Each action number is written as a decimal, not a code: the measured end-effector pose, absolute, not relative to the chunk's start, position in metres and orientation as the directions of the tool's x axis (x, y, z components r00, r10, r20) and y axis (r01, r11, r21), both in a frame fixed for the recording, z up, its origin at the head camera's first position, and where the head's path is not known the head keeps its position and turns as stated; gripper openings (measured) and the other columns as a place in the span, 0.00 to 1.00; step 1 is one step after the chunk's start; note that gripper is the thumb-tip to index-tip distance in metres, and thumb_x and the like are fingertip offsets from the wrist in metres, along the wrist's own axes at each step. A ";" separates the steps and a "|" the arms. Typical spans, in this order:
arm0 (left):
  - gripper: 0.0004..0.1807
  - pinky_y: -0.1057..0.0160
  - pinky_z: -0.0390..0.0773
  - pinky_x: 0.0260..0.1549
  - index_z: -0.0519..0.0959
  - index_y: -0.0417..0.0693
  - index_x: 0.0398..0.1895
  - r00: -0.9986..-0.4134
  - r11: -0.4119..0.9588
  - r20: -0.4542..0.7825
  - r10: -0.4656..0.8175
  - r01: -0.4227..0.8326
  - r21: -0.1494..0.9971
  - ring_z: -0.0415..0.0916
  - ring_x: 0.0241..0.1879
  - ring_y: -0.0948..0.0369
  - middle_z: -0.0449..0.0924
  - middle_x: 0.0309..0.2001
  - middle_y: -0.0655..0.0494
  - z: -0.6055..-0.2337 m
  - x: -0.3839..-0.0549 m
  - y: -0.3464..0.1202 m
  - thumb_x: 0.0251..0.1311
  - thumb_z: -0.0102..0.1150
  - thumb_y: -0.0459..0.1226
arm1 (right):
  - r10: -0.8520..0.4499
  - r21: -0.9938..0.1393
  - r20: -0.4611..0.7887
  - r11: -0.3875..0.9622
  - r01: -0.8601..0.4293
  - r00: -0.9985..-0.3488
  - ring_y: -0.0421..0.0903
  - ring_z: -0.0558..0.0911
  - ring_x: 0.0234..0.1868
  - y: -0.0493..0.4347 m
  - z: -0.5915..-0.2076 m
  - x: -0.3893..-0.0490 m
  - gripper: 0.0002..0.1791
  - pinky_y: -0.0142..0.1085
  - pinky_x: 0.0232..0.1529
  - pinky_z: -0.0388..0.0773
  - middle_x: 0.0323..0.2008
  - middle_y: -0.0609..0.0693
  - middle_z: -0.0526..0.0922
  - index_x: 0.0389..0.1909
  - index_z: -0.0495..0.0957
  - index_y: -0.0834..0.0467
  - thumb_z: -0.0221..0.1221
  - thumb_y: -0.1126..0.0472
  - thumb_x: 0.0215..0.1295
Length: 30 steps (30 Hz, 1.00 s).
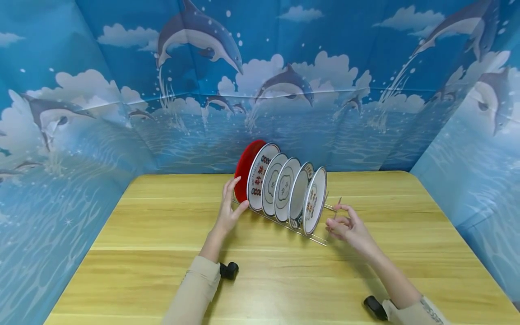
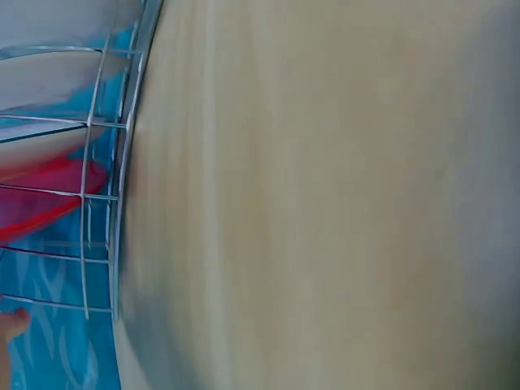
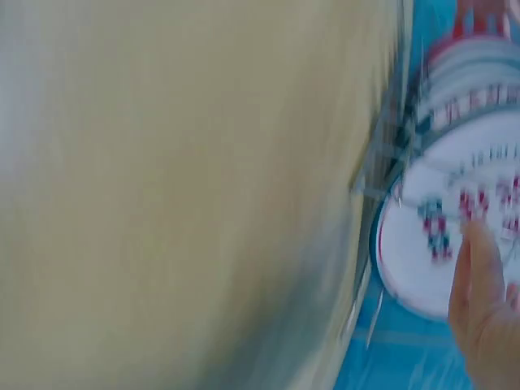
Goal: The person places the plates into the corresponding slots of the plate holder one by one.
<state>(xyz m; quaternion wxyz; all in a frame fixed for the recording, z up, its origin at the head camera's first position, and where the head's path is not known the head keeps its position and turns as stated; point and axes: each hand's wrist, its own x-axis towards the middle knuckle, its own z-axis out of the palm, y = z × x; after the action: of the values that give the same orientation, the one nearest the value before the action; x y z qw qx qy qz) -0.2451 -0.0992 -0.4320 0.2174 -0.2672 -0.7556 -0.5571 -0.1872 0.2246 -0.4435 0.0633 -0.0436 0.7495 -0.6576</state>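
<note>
A metal wire dish rack (image 1: 317,240) stands on the table, angled from back left to front right. Several plates stand on edge in it. At the left end is a red plate (image 1: 244,169), then a white plate (image 1: 260,176) with red marks; a patterned white plate (image 1: 315,201) is the last on the right. My left hand (image 1: 228,212) is beside the red plate, thumb and fingers spread. At the rack's right end wires, my right hand (image 1: 349,228) has loosely bent fingers, with a gap between thumb and fingertips. The right wrist view of this hand (image 3: 483,301) is blurred.
The rack is on the wooden table (image 1: 162,257), towards its back edge. A blue dolphin-print cloth (image 1: 280,117) hangs behind the table and along both sides. Black devices (image 1: 229,271) are worn at both wrists, near the beige sleeves (image 1: 195,289).
</note>
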 end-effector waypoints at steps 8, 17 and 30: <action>0.30 0.33 0.54 0.57 0.59 0.28 0.58 -0.742 0.268 0.664 0.092 0.661 0.701 0.50 0.61 0.35 0.53 0.60 0.26 -0.433 -0.255 -0.105 0.49 0.52 0.26 | -0.069 -0.995 -0.081 0.065 0.076 -0.994 0.46 0.82 0.39 0.192 -0.445 -0.171 0.26 0.41 0.45 0.79 0.34 0.52 0.78 0.56 0.53 0.62 0.56 0.64 0.63; 0.26 0.44 0.66 0.55 0.64 0.27 0.52 -0.608 0.365 0.778 -0.161 0.695 0.619 0.57 0.56 0.37 0.59 0.55 0.26 -0.434 -0.226 -0.073 0.45 0.56 0.21 | -0.165 -0.985 0.081 0.136 -0.104 -0.983 0.44 0.82 0.34 0.216 -0.441 -0.184 0.16 0.47 0.37 0.81 0.34 0.57 0.78 0.48 0.64 0.63 0.56 0.67 0.62; 0.24 0.59 0.70 0.48 0.67 0.36 0.54 -0.694 0.186 0.687 -0.215 0.662 0.726 0.66 0.50 0.50 0.69 0.51 0.42 -0.445 -0.167 0.005 0.52 0.60 0.29 | -0.303 -0.869 0.122 0.428 -0.249 -0.945 0.47 0.74 0.51 0.258 -0.435 -0.234 0.23 0.25 0.46 0.74 0.57 0.65 0.69 0.60 0.65 0.66 0.51 0.59 0.67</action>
<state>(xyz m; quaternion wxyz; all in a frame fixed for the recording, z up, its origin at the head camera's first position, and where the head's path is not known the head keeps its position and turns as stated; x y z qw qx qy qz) -0.1667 0.0051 -0.4452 0.3554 -0.1635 -0.6831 -0.6167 -0.2345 0.2577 -0.4351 0.0265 -0.1636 0.8445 -0.5093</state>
